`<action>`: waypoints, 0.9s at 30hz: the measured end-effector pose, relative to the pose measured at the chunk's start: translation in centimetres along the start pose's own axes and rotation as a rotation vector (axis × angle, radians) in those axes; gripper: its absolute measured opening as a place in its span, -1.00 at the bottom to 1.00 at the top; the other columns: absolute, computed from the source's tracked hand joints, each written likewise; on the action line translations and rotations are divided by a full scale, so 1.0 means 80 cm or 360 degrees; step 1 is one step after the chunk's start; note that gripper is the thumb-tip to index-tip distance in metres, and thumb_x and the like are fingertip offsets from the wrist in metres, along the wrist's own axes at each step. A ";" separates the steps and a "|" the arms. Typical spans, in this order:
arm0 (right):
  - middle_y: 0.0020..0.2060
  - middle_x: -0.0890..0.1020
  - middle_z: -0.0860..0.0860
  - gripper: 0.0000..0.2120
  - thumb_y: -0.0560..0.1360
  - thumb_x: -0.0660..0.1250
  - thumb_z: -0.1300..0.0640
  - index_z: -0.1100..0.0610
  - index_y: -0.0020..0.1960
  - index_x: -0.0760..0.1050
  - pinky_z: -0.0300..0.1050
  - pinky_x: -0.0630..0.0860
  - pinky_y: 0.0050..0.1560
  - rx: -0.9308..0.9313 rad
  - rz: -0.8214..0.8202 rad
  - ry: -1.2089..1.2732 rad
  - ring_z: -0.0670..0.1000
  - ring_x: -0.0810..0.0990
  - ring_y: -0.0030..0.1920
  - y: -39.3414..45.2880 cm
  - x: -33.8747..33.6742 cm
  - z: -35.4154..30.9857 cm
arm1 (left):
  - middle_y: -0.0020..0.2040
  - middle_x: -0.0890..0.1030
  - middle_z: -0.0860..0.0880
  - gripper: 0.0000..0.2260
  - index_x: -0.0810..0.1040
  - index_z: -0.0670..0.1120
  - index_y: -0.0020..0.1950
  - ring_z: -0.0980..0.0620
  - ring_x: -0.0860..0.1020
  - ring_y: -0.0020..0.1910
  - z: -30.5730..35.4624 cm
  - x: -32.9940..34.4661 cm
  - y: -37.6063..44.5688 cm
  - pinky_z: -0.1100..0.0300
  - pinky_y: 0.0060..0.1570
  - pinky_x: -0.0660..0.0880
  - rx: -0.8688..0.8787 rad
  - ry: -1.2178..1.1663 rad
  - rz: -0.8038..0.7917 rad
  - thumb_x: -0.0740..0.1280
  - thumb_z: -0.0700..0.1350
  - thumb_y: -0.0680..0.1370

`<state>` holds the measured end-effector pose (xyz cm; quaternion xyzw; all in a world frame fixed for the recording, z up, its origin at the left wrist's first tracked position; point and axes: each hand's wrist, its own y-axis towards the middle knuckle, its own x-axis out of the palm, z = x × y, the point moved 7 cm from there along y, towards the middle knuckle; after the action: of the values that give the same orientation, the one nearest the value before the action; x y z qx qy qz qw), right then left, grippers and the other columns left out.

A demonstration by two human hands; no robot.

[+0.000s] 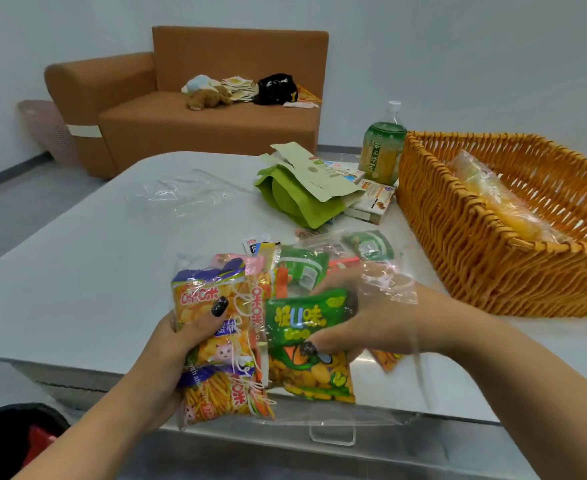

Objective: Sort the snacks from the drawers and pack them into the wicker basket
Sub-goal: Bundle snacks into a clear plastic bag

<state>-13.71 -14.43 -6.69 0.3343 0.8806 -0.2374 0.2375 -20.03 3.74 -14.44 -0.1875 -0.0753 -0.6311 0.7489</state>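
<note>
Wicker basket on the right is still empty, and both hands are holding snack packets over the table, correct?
Not quite. The head view shows the wicker basket already holds a clear bag of yellow snacks. The rest stands: left hand and right hand hold snack packets over the table.

- Brown sofa [195,123] was seen against the far wall.
- Plush toy [206,98], black bag [274,89] and papers [238,87] were left on its seat.
- Pink bin [48,128] was placed beside the sofa's arm.
- Grey floor [25,199] was seen below.
</note>
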 end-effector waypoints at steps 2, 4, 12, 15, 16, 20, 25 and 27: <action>-0.06 0.65 -0.08 -0.65 0.38 0.52 0.02 -0.02 0.11 0.51 -0.11 0.65 -0.14 -0.0009 0.0002 -0.0173 -0.08 0.69 -0.17 0.004 0.006 -0.001 | -0.03 0.69 -0.24 -0.08 0.61 -0.13 0.08 -0.21 0.70 -0.19 -0.002 0.004 0.000 0.00 -0.32 0.63 -0.0003 0.0010 -0.0029 0.69 0.16 -0.23; -0.02 0.62 -0.11 -0.59 0.38 0.51 -0.02 -0.01 0.18 0.51 -0.15 0.64 -0.10 0.0017 -0.0008 -0.0259 -0.11 0.68 -0.14 0.006 0.006 0.000 | -0.02 0.70 -0.23 -0.05 0.60 -0.13 0.11 -0.20 0.70 -0.17 -0.002 0.004 0.001 -0.01 -0.30 0.64 0.0007 0.0008 -0.0026 0.69 0.17 -0.22; 0.07 0.61 -0.08 -0.56 0.29 0.53 -0.17 -0.03 0.10 0.58 -0.08 0.58 0.02 -0.0035 0.0063 -0.0434 -0.10 0.61 0.00 0.021 0.015 0.008 | -0.03 0.70 -0.23 -0.18 0.66 -0.09 0.00 -0.21 0.70 -0.17 0.007 0.000 -0.001 -0.02 -0.32 0.64 0.0128 -0.0052 0.0006 0.69 0.17 -0.19; -0.03 0.59 -0.10 -0.48 0.29 0.52 -0.19 -0.01 0.17 0.53 -0.32 0.53 -0.16 -0.0059 0.0251 -0.0442 -0.20 0.58 -0.12 0.016 0.002 -0.001 | -0.02 0.70 -0.21 -0.26 0.71 -0.05 -0.07 -0.20 0.70 -0.15 0.009 -0.003 -0.001 -0.06 -0.27 0.65 0.0148 -0.0137 0.0031 0.69 0.19 -0.18; -0.08 0.61 -0.09 -0.50 0.31 0.52 -0.15 0.03 0.17 0.54 -0.28 0.55 -0.14 -0.0096 0.0298 -0.0406 -0.17 0.60 -0.13 0.014 -0.004 -0.007 | -0.02 0.70 -0.20 -0.29 0.72 -0.03 -0.09 -0.19 0.70 -0.14 0.010 -0.004 -0.001 -0.08 -0.24 0.65 0.0157 -0.0173 0.0037 0.69 0.19 -0.17; -0.18 0.71 0.04 -0.78 0.36 0.52 0.15 0.09 0.00 0.62 -0.02 0.65 -0.04 -0.0320 0.0514 0.0185 0.00 0.69 -0.15 0.008 -0.028 -0.024 | 0.04 0.70 -0.18 -0.29 0.73 -0.01 -0.06 -0.20 0.69 -0.07 0.010 -0.016 0.000 -0.23 -0.09 0.61 0.0147 -0.0314 0.0131 0.69 0.19 -0.16; -0.26 0.71 0.12 -0.94 0.48 0.37 0.33 0.25 -0.08 0.60 -0.08 0.65 -0.17 -0.0397 0.0948 0.0972 0.04 0.71 -0.22 0.002 -0.056 -0.008 | 0.11 0.67 -0.19 -0.29 0.72 -0.04 0.02 -0.22 0.67 0.00 0.013 -0.032 0.000 -0.23 -0.11 0.61 0.0143 -0.0440 0.0196 0.69 0.16 -0.08; -0.26 0.69 0.11 -0.93 0.51 0.34 0.33 0.27 -0.04 0.57 -0.15 0.62 -0.26 -0.0257 0.1090 0.1138 -0.01 0.68 -0.28 0.013 -0.066 0.017 | 0.10 0.68 -0.19 -0.51 0.73 -0.04 -0.02 -0.20 0.69 -0.04 0.015 -0.039 -0.004 -0.18 -0.18 0.63 0.0164 -0.0472 0.0216 0.63 0.13 0.12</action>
<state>-9.13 -17.09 -4.97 0.6452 0.7621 0.0526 0.0102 -20.78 7.00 -14.34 -0.2446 -0.2043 -0.5399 0.7791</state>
